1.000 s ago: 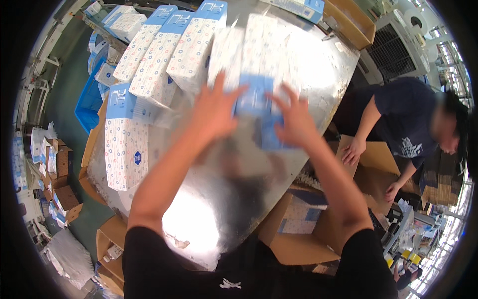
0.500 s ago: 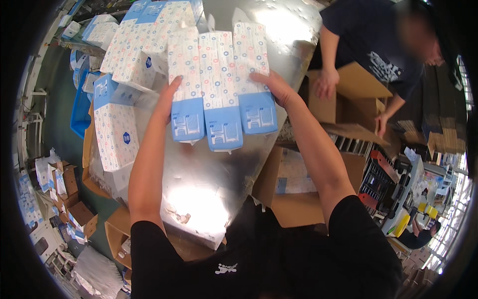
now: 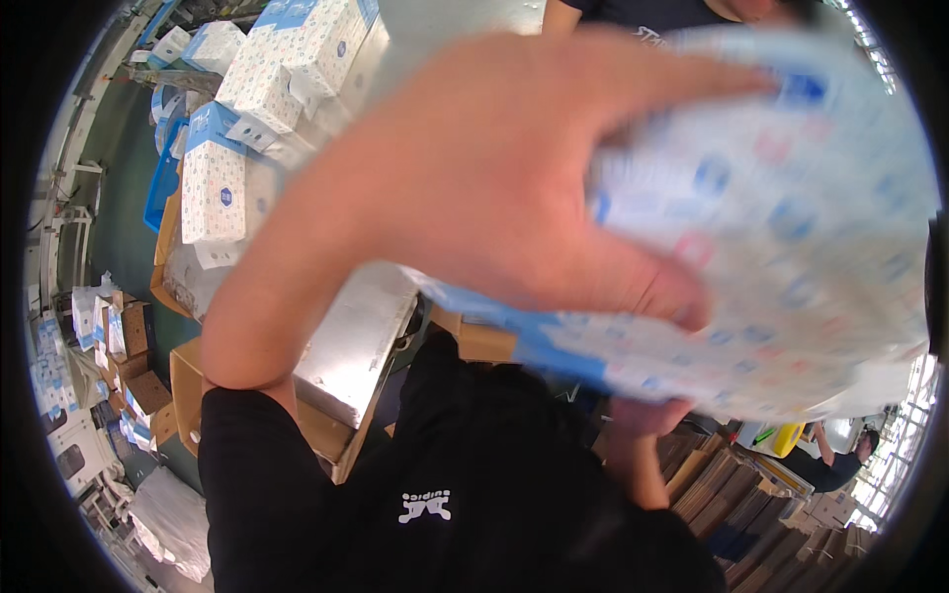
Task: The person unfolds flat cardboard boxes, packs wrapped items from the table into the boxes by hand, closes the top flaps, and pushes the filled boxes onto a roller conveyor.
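A bundle of white, dotted tissue packs [image 3: 791, 257] with blue end bands is lifted close in front of me at the right, large and blurred. My left hand [image 3: 524, 188] is closed on its upper left side, the thumb and fingers spread over the wrapper. Below it, my right hand [image 3: 641, 417] holds the underside, its fingers partly hidden by the bundle. How many packs are held cannot be told here. More tissue packs of the same pattern stand at the far left, with a single pack [image 3: 215, 183] nearer on the metal table [image 3: 346, 341].
Another person in a dark shirt [image 3: 652, 12] stands across the table, mostly hidden. Open cardboard boxes [image 3: 186, 395] are by the table's near left edge. Flattened cardboard [image 3: 722, 494] is stacked at the lower right. A blue bin [image 3: 163, 183] stands left, and a second person [image 3: 835, 465] works far right.
The tissue packs have been lifted from over the table toward me and to the right. My right hand has moved beneath them, while my left arm now crosses the view. My view has shifted too.
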Demonstrator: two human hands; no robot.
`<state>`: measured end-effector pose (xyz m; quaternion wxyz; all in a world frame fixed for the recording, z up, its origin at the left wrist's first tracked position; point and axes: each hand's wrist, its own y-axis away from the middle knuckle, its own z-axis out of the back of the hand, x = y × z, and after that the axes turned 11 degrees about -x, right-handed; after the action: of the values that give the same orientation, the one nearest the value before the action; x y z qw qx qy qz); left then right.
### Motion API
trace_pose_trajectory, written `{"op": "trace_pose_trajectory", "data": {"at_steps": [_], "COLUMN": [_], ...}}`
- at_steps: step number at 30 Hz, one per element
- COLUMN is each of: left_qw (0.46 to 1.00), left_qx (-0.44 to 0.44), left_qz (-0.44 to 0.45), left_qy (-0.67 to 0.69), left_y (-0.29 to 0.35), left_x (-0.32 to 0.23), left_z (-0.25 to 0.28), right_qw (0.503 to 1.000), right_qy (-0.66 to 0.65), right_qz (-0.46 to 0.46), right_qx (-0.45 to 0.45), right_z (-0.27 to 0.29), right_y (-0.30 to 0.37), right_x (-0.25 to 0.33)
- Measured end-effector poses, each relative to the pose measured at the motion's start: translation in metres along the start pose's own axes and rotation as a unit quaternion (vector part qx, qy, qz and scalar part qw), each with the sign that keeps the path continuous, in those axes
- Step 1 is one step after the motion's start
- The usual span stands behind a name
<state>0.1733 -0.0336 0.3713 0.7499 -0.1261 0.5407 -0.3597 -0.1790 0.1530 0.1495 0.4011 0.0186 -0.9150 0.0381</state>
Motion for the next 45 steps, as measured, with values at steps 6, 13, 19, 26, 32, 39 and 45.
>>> {"op": "trace_pose_trajectory", "data": {"at_steps": [6,13,19,26,32,39,45], "left_qw": [0.922,0.930,0.913,0.896,0.875,0.859,0.857], "left_qx": [0.255,0.183,0.159,0.255,0.248,0.156,-0.071], "left_qz": [0.287,0.266,0.265,0.230,0.227,0.338,0.411], "left_qy": [-0.042,-0.175,-0.265,-0.281,-0.350,-0.350,-0.301], "left_y": [0.109,0.151,0.146,0.121,0.205,0.224,0.321], "left_x": [0.131,0.188,0.197,0.185,0.217,0.201,0.214], "left_z": [-0.141,-0.204,-0.243,-0.250,-0.285,-0.240,-0.254], "right_qw": [0.656,0.607,0.655,0.419,0.621,0.477,0.520], "right_qy": [0.712,0.758,0.749,0.795,0.767,0.786,0.840], "right_qz": [-0.231,0.044,-0.042,-0.365,0.013,-0.321,-0.103], "right_qx": [-0.099,-0.234,0.089,0.244,0.159,0.227,-0.112], "right_z": [0.008,0.029,0.027,0.070,0.034,0.097,0.131], "right_y": [0.063,0.019,-0.070,-0.080,-0.049,-0.057,-0.061], "right_x": [0.042,0.064,0.037,-0.017,-0.005,-0.014,0.044]}}
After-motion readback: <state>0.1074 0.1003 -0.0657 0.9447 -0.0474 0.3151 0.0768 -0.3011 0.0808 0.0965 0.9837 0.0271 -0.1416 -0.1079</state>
